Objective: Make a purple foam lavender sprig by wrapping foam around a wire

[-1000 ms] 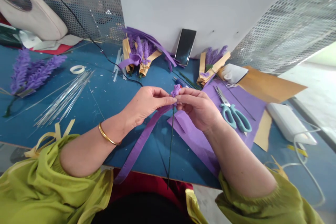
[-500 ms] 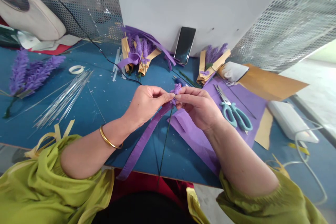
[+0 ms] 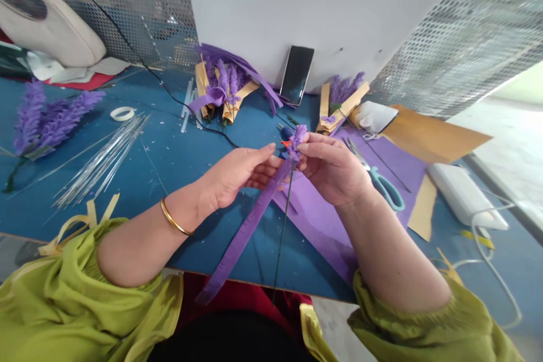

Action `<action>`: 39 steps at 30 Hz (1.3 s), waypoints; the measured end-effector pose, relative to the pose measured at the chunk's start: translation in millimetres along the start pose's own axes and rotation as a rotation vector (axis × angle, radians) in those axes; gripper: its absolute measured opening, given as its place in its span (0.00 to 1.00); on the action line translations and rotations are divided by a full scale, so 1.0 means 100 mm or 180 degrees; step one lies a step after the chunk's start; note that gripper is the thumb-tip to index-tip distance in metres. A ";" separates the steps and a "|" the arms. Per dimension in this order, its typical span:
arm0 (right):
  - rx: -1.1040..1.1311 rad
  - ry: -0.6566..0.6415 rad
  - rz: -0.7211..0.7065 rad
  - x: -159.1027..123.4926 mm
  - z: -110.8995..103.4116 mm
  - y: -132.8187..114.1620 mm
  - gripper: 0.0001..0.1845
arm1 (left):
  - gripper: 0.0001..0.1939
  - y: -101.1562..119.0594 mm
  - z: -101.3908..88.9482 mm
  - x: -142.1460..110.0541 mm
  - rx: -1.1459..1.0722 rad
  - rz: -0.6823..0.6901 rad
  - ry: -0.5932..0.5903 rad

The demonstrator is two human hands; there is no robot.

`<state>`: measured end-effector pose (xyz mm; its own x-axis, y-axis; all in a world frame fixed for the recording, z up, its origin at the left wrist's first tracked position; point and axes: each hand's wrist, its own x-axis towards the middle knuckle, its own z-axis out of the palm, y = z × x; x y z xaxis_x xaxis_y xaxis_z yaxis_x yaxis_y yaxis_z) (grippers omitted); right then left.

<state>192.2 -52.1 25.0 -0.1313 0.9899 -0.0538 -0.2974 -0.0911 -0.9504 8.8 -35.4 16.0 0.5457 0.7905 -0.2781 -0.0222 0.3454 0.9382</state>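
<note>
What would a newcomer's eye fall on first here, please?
The purple flower head on its green stem, pinched by the right hand at centre, probably comes first, a purple strip trailing past the near edge of the table. Next come teal-handled scissors on the purple sheet at right and artificial lavender at far left.

- A blue tabletop (image 3: 190, 164) spreads beneath the left hand (image 3: 231, 175) and right hand (image 3: 335, 169).
- A white panel (image 3: 322, 0) stands beyond them.
- Perforated left screen (image 3: 163, 0), farther off leftward; matching right screen (image 3: 479, 28), opposite.
- Pale, brightly lit floor (image 3: 517, 130) well right of the right hand.
</note>
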 end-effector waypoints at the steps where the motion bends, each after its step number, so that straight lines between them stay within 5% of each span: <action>1: -0.0018 -0.0028 -0.0009 0.00 0.00 0.00 0.03 | 0.19 0.00 0.00 0.00 -0.0078 -0.0035 -0.0132; 9: -0.0485 -0.0104 -0.0329 -0.03 0.01 0.01 0.04 | 0.06 0.04 0.03 -0.04 0.0011 0.0116 -0.0044; 21: -0.1966 0.0725 -0.0847 -0.09 0.10 0.09 0.07 | 0.12 0.04 0.11 -0.12 0.0978 0.0754 0.0723; 32: -0.1257 0.0442 -0.0485 -0.10 0.17 0.10 0.03 | 0.10 0.04 0.12 -0.09 0.0821 0.0553 0.0759; 39: -0.0175 -0.0142 0.0243 -0.03 0.06 0.06 0.06 | 0.09 0.08 0.10 -0.11 0.0357 0.0468 0.0413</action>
<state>184.5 -56.4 21.0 -0.1941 0.9743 -0.1143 -0.2326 -0.1589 -0.9595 11.2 -46.8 28.9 0.4311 0.8891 -0.1538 0.0037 0.1688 0.9857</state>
